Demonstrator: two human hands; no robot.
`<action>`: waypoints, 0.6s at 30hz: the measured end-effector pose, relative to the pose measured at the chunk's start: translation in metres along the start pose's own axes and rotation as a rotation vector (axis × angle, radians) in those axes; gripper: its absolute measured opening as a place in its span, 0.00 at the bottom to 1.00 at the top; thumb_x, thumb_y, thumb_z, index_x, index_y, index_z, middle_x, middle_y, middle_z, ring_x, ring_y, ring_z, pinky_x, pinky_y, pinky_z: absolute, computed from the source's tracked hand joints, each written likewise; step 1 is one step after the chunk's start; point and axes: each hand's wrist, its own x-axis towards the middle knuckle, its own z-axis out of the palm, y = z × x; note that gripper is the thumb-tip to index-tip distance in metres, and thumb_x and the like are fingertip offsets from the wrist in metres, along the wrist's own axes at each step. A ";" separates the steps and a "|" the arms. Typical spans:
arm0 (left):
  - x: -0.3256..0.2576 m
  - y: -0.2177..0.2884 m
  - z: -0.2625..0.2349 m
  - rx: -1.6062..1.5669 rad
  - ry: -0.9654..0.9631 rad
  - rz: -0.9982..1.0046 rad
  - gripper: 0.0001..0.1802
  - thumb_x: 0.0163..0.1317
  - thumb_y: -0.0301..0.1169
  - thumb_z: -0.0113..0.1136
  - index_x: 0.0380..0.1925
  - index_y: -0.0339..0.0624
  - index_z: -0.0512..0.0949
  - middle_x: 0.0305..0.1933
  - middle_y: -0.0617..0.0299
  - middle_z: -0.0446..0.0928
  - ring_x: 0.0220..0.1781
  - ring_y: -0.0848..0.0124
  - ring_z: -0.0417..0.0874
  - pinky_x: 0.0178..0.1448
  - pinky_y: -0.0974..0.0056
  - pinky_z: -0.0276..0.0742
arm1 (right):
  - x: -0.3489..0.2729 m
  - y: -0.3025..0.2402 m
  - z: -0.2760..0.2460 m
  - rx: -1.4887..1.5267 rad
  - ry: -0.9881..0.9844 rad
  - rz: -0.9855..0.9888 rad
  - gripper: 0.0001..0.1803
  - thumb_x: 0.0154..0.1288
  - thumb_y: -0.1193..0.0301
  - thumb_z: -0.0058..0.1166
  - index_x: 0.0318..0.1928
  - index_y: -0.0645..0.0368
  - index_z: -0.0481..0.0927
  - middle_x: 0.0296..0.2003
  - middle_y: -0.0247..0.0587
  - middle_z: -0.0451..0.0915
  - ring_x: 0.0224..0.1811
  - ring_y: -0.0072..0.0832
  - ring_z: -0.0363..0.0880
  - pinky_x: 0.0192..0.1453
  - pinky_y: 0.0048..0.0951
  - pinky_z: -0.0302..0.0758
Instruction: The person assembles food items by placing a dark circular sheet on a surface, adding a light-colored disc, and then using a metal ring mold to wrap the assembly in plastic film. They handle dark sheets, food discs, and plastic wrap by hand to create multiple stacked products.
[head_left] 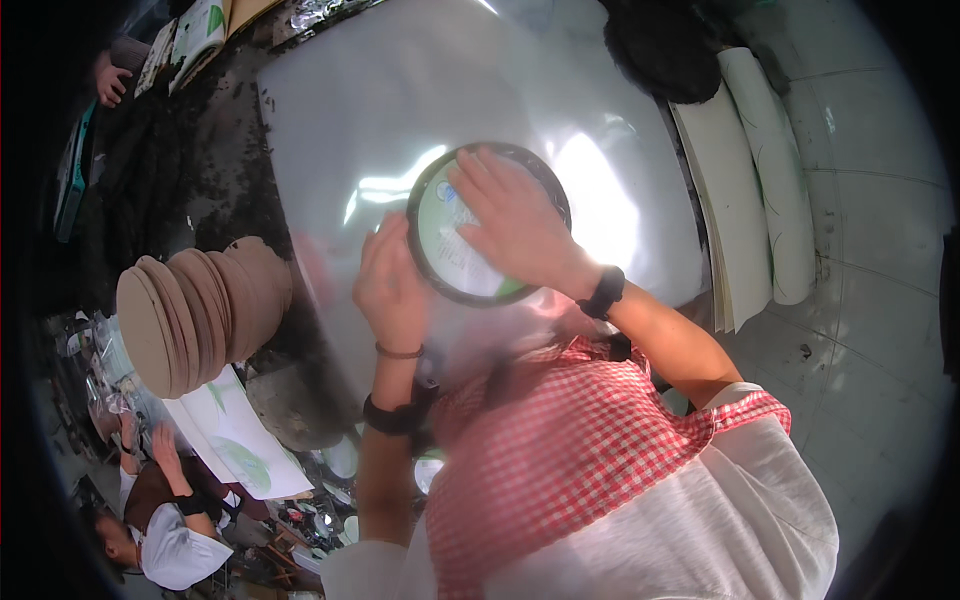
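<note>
A round disc with a dark rim and a white and green printed face lies on a shiny, pale sheet. Across its upper right part my right hand is laid flat, fingers stretched and thumb apart. At the disc's left rim is my left hand, upright on its edge with fingers extended; it is slightly blurred, and whether it touches the rim I cannot tell. Both wrists wear dark bands. My right hand covers part of the disc's print.
The shiny sheet covers the dark worktable. Left stands a leaning stack of brown round boards, with printed sheets below. Pale rolled sheets and a dark fuzzy object are at right. Another person works lower left; someone's hand shows upper left.
</note>
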 end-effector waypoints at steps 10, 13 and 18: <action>0.020 0.026 0.032 -0.744 0.533 -0.617 0.34 0.79 0.51 0.35 0.67 0.32 0.69 0.75 0.48 0.63 0.77 0.54 0.60 0.79 0.51 0.50 | -0.037 -0.038 -0.008 0.235 -0.244 -0.214 0.21 0.71 0.57 0.49 0.57 0.56 0.80 0.67 0.48 0.69 0.68 0.43 0.70 0.67 0.50 0.68; 0.015 0.056 0.021 0.242 0.352 -0.238 0.32 0.71 0.52 0.51 0.68 0.44 0.71 0.80 0.47 0.51 0.80 0.43 0.47 0.77 0.34 0.39 | -0.042 -0.011 -0.069 0.218 -0.242 0.041 0.16 0.73 0.61 0.48 0.48 0.60 0.78 0.50 0.49 0.77 0.47 0.44 0.80 0.46 0.45 0.76; 0.030 0.086 0.037 0.300 -0.052 -0.165 0.30 0.61 0.58 0.60 0.65 0.73 0.75 0.81 0.48 0.46 0.81 0.40 0.40 0.75 0.28 0.34 | -0.011 0.064 -0.042 -0.076 -0.162 0.141 0.12 0.70 0.66 0.49 0.40 0.65 0.74 0.26 0.55 0.81 0.31 0.49 0.83 0.35 0.44 0.78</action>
